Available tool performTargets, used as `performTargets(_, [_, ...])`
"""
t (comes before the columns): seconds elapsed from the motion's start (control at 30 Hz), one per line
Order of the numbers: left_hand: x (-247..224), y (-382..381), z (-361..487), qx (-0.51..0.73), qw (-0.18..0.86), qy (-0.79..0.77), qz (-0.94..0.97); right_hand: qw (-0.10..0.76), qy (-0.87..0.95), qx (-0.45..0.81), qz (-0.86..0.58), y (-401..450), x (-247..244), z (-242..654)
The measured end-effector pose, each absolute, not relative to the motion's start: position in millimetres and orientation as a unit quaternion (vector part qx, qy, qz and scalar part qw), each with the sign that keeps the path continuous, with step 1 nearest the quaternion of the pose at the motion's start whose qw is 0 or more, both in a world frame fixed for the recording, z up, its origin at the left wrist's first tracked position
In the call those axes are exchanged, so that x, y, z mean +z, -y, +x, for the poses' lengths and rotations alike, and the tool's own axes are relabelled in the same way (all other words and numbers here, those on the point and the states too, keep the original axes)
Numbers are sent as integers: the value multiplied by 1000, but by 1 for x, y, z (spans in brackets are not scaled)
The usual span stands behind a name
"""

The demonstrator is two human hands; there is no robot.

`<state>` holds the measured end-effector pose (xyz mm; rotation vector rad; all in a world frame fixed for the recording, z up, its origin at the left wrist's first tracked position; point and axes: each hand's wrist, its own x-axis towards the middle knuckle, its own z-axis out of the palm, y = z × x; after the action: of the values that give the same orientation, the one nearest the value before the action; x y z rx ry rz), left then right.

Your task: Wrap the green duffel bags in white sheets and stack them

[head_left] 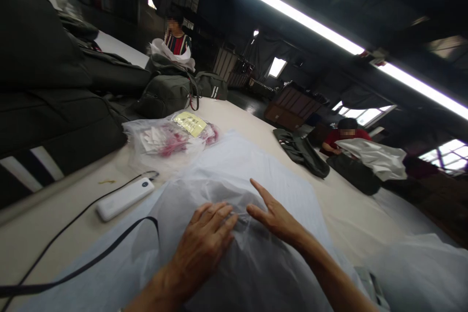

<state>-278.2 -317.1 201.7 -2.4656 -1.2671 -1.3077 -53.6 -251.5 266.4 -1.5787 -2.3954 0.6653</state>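
Both hands are at a thin, translucent plastic bag (263,273) with something dark inside it. My left hand (204,241) lies on the bag, fingers stretched forward and slightly bent, palm down. My right hand (274,214) is just to the right, thumb and forefinger spread apart, at the bag's surface; whether it touches is hard to tell. Neither hand is seen gripping anything. Under the bag spreads a pale bluish sheet (292,180). The dark contents show only faintly through the plastic.
Left of the bag lies a white power bank (126,197) with a black cable, near a dark strap (106,251). Beyond it is a clear bag (161,141) of small red and white items. Dark green bags (164,92) are piled left. Two people work farther off.
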Motion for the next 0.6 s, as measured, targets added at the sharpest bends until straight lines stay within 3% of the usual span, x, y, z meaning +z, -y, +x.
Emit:
performTargets(0.13, [187,306,-295,-346,89,451,-818,55,798,223,-557,261,264,-65])
performTargets(0.3, [171,293,-305,-303,43,474,-825,127,756,250,-591,270,271,-62])
performTargets(0.47, [171,289,-304,-393,54,470,-788,103,773,234,-581,285,267,-70])
performTargets(0.6, [179,318,-308,-487,11,400,-776,228,736,232,-594,291,281,-51])
